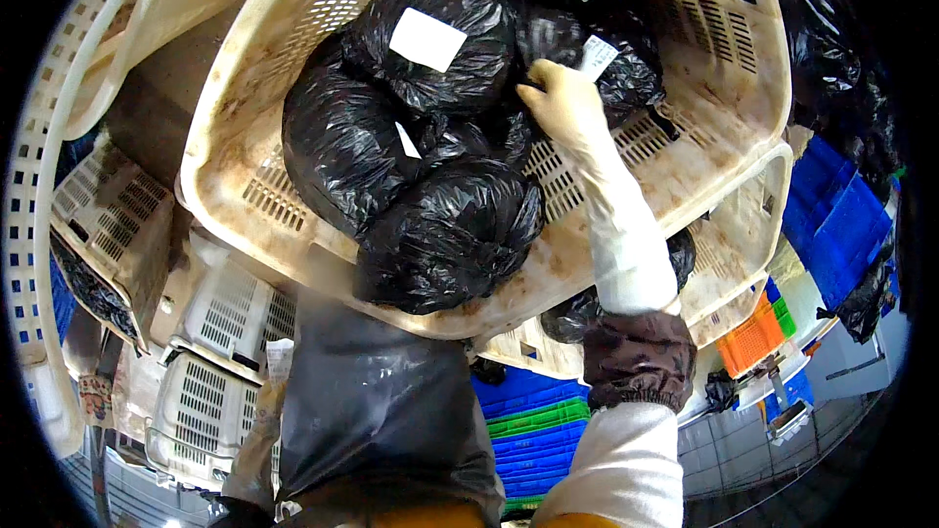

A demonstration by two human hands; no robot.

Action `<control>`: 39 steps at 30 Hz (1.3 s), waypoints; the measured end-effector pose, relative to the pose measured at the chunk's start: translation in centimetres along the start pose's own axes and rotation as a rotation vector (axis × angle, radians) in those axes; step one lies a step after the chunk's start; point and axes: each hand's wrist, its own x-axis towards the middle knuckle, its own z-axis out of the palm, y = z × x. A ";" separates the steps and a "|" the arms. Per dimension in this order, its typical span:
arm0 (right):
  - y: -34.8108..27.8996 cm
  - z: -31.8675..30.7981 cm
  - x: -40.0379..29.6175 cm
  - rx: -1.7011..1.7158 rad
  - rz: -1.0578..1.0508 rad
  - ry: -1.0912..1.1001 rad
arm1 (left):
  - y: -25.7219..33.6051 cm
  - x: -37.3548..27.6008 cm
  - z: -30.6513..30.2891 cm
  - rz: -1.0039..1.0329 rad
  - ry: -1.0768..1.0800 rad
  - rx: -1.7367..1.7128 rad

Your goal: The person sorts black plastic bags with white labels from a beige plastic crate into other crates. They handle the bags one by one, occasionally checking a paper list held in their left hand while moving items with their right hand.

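Note:
My right hand [563, 99], in a pale glove, is curled into a fist at the side of a filled black plastic bag [550, 37], with dark plastic between its fingers. A label with writing [599, 57] lies on black plastic just beyond the knuckles. Other filled black bags, among them one with a white label [433, 22] and one nearest me [451, 235], lie in a large stained cream plastic basket [213, 154]. Low at the left, my left hand [270, 400], partly in shade, has a small paper label [279, 359] at its fingertips.
White slotted baskets [202, 403] stand at the lower left, and a perforated one [29, 235] rises at the left rim. Blue and green crates [539, 447] are stacked below. An orange crate [752, 337] and blue crates [836, 220] are at the right.

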 end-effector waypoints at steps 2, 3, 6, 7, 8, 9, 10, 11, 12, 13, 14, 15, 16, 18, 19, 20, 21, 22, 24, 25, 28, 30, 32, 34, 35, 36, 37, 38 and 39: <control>1.1 -2.2 -1.5 0.178 0.016 0.066 | 0.6 0.2 -0.1 0.003 -0.009 0.013; 0.7 -3.6 -2.0 0.369 0.147 0.056 | 0.5 0.3 0.1 0.007 -0.006 0.007; 2.2 -7.8 -2.5 0.753 0.350 0.030 | 0.2 0.0 0.6 0.005 0.008 0.005; 3.6 -8.9 -2.7 0.797 0.401 0.078 | 0.3 0.3 0.6 0.001 0.000 -0.008; 5.3 -9.7 -2.7 0.846 0.450 0.124 | 0.2 0.2 0.6 0.001 -0.004 -0.018; 7.7 -10.4 -2.3 0.797 0.397 0.115 | -0.3 0.1 0.6 -0.001 -0.007 -0.038; 9.3 -10.9 -1.9 0.787 0.485 0.212 | -0.3 0.1 0.4 -0.003 -0.009 -0.040; 12.7 -11.0 -1.3 0.821 0.483 0.293 | -0.3 0.1 0.5 -0.005 -0.014 -0.044; 15.3 -10.9 -0.5 0.854 0.480 0.369 | -0.4 -0.1 0.5 -0.009 -0.018 -0.046; 15.4 -11.6 0.1 0.875 0.526 0.363 | -0.4 -0.2 0.6 -0.010 -0.021 -0.053; 14.8 -12.3 0.5 0.817 0.619 0.338 | -0.4 -0.1 0.6 -0.016 -0.025 -0.053; 15.4 -12.3 1.0 0.731 0.603 0.308 | -0.5 0.1 0.6 -0.020 -0.026 -0.055; 16.3 -12.2 1.5 0.645 0.584 0.282 | -0.4 0.5 0.7 -0.018 -0.031 -0.051; 16.7 -11.3 1.3 0.659 0.602 0.341 | -0.1 0.7 0.9 -0.022 -0.039 -0.042; 16.2 -11.0 1.2 0.666 0.583 0.349 | -0.1 0.8 1.0 -0.022 -0.036 -0.040; 15.6 -10.7 1.2 0.672 0.564 0.357 | 0.0 0.9 1.1 -0.019 -0.035 -0.038; 15.1 -10.6 1.0 0.680 0.657 0.337 | -0.2 0.8 1.2 -0.023 -0.033 -0.042; 15.0 -10.3 0.9 0.661 0.634 0.413 | -0.1 0.9 1.1 -0.025 -0.037 -0.040; 14.8 -10.8 0.2 0.576 0.579 0.525 | 0.1 1.2 1.2 -0.025 -0.047 -0.034; 14.6 -10.8 0.2 0.333 0.428 0.649 | 0.1 1.1 1.1 -0.022 -0.048 -0.032; 10.9 -9.8 0.4 0.071 0.132 0.808 | -0.1 0.5 0.9 -0.028 -0.033 -0.028; 8.9 -9.5 0.8 0.094 0.016 0.746 | 0.1 0.6 1.0 -0.032 -0.045 -0.016; 7.5 -8.9 0.9 0.000 -0.022 0.761 | 0.3 0.6 0.7 -0.027 -0.049 -0.008; 7.4 -8.7 1.0 -0.006 -0.012 0.789 | 0.3 0.5 0.6 -0.029 -0.054 -0.008; 7.3 -8.8 1.0 -0.075 -0.019 0.809 | 0.2 0.3 0.6 -0.030 -0.052 -0.009; 7.1 -8.8 0.9 -0.143 -0.025 0.828 | 0.2 0.3 0.5 -0.028 -0.054 -0.012; 6.7 -8.8 0.8 -0.165 0.000 0.809 | 0.0 0.2 0.5 -0.030 -0.051 -0.014; 6.2 -8.8 0.5 -0.123 -0.015 0.807 | -0.1 0.1 0.5 -0.032 -0.048 -0.019; 5.6 -8.6 0.3 -0.079 -0.029 0.805 | -0.3 0.0 0.4 -0.035 -0.044 -0.022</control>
